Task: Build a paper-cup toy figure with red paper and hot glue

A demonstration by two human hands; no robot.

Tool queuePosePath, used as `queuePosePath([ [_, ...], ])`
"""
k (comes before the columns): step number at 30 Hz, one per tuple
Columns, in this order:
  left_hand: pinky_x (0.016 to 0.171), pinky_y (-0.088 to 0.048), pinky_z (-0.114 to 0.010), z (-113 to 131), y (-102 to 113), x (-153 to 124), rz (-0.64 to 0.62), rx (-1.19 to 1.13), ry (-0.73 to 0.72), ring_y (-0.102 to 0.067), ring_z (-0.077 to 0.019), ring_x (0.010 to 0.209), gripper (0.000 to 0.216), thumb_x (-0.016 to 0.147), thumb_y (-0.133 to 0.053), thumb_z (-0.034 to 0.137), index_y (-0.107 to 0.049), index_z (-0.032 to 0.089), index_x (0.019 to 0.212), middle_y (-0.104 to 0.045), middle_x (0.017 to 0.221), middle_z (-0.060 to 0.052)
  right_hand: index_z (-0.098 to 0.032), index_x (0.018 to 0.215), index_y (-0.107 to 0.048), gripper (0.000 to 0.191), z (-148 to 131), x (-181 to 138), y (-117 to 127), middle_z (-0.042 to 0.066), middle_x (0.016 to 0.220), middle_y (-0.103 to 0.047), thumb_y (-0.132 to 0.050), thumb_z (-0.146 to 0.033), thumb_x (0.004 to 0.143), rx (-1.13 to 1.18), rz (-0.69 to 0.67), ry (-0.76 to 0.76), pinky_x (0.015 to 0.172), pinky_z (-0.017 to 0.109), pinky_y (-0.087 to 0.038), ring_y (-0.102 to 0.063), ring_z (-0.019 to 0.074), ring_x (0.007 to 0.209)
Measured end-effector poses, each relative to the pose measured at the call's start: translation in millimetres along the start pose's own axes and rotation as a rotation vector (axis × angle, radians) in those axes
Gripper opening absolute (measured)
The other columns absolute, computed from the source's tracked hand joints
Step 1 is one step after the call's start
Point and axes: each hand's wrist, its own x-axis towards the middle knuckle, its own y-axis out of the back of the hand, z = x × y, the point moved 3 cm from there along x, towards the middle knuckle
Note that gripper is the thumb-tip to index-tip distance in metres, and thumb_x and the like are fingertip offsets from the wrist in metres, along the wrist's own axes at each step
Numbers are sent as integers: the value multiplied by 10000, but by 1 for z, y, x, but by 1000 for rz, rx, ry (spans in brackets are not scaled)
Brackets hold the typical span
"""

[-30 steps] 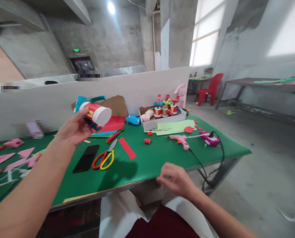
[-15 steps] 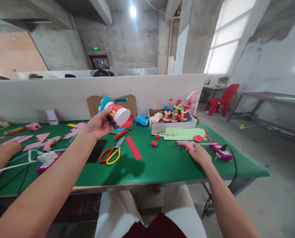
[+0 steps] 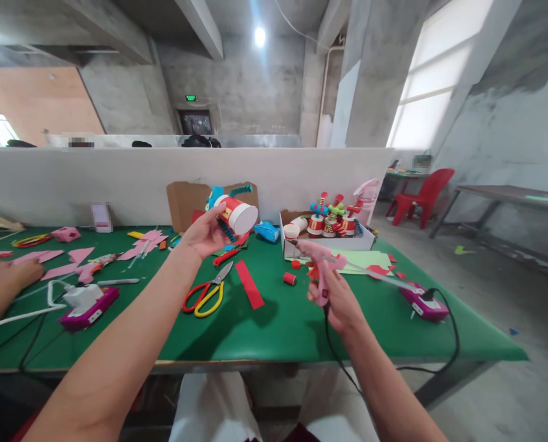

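Observation:
My left hand is closed around a paper-cup figure, a red cup with a white base, a blue top and curled blue strips, held tilted above the table. In my right hand is a pink glue gun, raised off the table, its nozzle pointing left and a long clear glue stick out of its back. Below and between the hands lie a red paper strip, scissors with red and yellow handles, and a small red roll.
A white box holds several similar cup figures, with green paper sheets in front. Purple power strips with cords sit at both sides. At far left a co-worker's hands are among pink paper pieces. A white partition backs the table.
My right hand has lifted the glue gun off the table and brought it leftward, nozzle raised. The left hand still holds the cup figure. The view has shifted slightly.

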Motion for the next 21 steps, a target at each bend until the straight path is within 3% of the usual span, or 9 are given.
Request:
queuePosePath([
  [3,647,-586,-360,-3,-7,-14,-50,-19,31,-683,-214,730,225,819,-644,291,-637,185,1018,-719,832,-60,-155,824,-656,503,9,-12,-18,-46,464,-505,-708,-630,668,-153,2,213,388,219,-367,-431,88,393],
  [5,663,-589,-362,-6,-12,-26,-86,-51,51,-688,-210,727,205,837,-619,284,-636,181,1013,-724,833,-58,-152,848,-668,474,11,-21,-28,7,588,-607,-672,-608,719,-232,-8,362,420,239,-407,-457,94,430],
  [8,692,-594,-378,-9,-17,-41,-104,-92,64,-695,-211,728,175,847,-599,272,-634,169,985,-730,824,-56,-170,871,-676,337,8,-34,-39,50,773,-662,-624,-497,807,-355,-31,595,487,259,-449,-508,116,521],
  [10,699,-595,-392,-11,-19,-48,-114,-103,73,-699,-214,726,169,853,-590,271,-633,167,978,-734,820,-57,-184,861,-677,249,5,-39,-46,44,779,-641,-609,-422,833,-435,-55,714,520,266,-453,-518,129,562],
  [16,707,-585,-314,-13,-22,-54,-185,-120,76,-701,-183,703,131,833,-620,248,-637,179,943,-732,785,-36,-201,840,-652,172,-3,-41,-58,31,710,-592,-580,-357,850,-527,-62,815,532,277,-451,-542,160,610],
  [21,726,-579,-333,-13,-20,-55,-191,-131,80,-700,-191,722,123,845,-601,242,-634,183,948,-733,800,-37,-192,822,-630,187,-6,-42,-61,38,696,-595,-562,-361,864,-563,-57,835,524,274,-447,-549,166,618],
])
